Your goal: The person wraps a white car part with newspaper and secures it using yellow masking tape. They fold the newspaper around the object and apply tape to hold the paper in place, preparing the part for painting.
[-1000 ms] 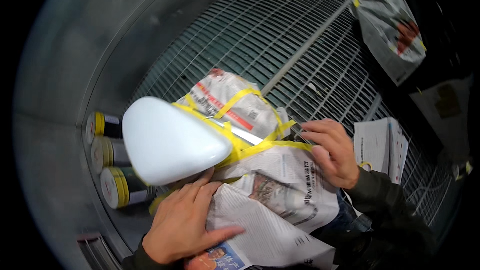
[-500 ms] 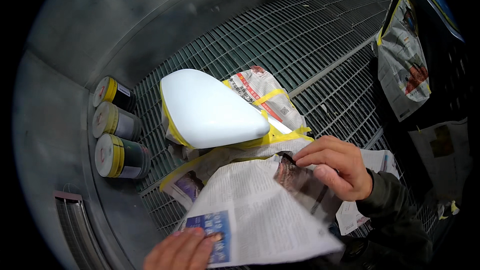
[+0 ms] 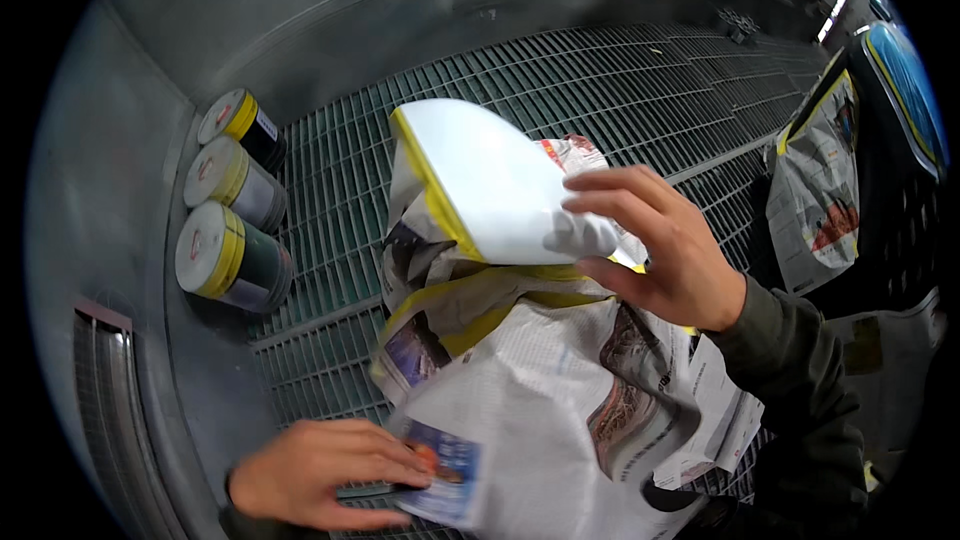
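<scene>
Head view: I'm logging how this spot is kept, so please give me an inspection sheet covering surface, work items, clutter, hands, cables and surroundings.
Surface: metal grating floor.
Work items: glossy white part edged with yellow tape; newspaper sheet in front of it.
Clutter: loose white papers beside the right sleeve.
Left hand: at the newspaper sheet's blue printed patch; grip unclear.
Right hand: at the white part's narrow end; grip unclear.
Cables: nothing seen.
Surroundings: three yellow-banded cans by the grey wall, left; dark object partly papered over, right.
</scene>
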Action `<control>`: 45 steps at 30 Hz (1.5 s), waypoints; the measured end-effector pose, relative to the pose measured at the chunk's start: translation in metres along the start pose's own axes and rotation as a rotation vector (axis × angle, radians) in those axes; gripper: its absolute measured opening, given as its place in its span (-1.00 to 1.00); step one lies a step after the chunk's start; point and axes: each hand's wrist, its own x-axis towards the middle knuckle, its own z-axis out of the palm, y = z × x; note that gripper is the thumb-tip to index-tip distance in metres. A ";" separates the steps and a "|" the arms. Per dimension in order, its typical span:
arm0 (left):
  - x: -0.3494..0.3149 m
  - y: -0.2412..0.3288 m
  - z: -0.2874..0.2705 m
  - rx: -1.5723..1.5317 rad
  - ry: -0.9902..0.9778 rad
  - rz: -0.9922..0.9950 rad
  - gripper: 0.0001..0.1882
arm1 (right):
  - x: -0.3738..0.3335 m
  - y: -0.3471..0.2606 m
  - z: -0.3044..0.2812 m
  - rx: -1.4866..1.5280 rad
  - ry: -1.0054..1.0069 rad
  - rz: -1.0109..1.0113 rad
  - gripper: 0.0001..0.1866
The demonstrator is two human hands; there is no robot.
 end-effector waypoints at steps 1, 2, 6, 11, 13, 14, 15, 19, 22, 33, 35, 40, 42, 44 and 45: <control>0.000 -0.010 -0.006 -0.181 -0.097 0.058 -0.36 | 0.009 -0.004 0.005 -0.039 0.009 -0.016 -0.58; 0.006 -0.012 -0.011 -0.293 -0.046 -0.034 -0.61 | 0.014 -0.006 0.010 -0.037 -0.025 -0.009 -0.52; 0.068 -0.038 0.007 0.117 0.711 -0.263 -0.86 | 0.014 -0.004 0.026 -0.188 -0.109 -0.173 -0.43; 0.105 -0.089 0.034 0.914 0.791 -0.032 -0.86 | 0.018 -0.010 0.027 -0.395 -0.030 -0.117 0.09; 0.112 -0.097 0.040 1.023 0.650 -0.005 -0.89 | 0.024 -0.006 0.033 -0.396 -0.121 -0.077 0.15; 0.114 -0.103 0.044 1.045 0.631 0.100 -0.91 | 0.027 -0.003 0.039 -0.357 -0.143 -0.050 0.15; 0.119 -0.106 0.047 1.044 0.645 0.105 -0.91 | 0.028 -0.002 0.042 -0.333 -0.159 -0.008 0.15; 0.129 -0.116 0.050 1.128 0.656 0.099 -0.84 | 0.028 0.008 0.050 -0.295 -0.151 0.037 0.13; 0.134 -0.123 0.048 1.192 0.672 0.141 -0.81 | 0.027 0.012 0.057 -0.323 -0.120 -0.003 0.15; 0.147 -0.119 0.050 1.217 0.711 0.001 -0.95 | -0.002 0.017 0.064 -0.224 0.021 0.094 0.17; 0.145 -0.118 0.051 1.171 0.662 -0.059 -0.91 | -0.011 0.015 0.065 -0.234 0.035 0.138 0.17; 0.151 -0.115 0.050 1.152 0.725 -0.092 -0.93 | -0.018 0.019 0.062 -0.219 0.026 0.173 0.07; 0.154 -0.116 0.050 1.152 0.744 -0.082 -0.91 | -0.017 0.019 0.061 -0.222 0.022 0.183 0.03; 0.157 -0.119 0.051 1.158 0.769 -0.065 -0.90 | -0.017 0.018 0.059 -0.227 0.021 0.199 0.00; 0.158 -0.121 0.051 1.165 0.783 -0.055 -0.90 | -0.017 0.018 0.059 -0.228 0.024 0.194 -0.01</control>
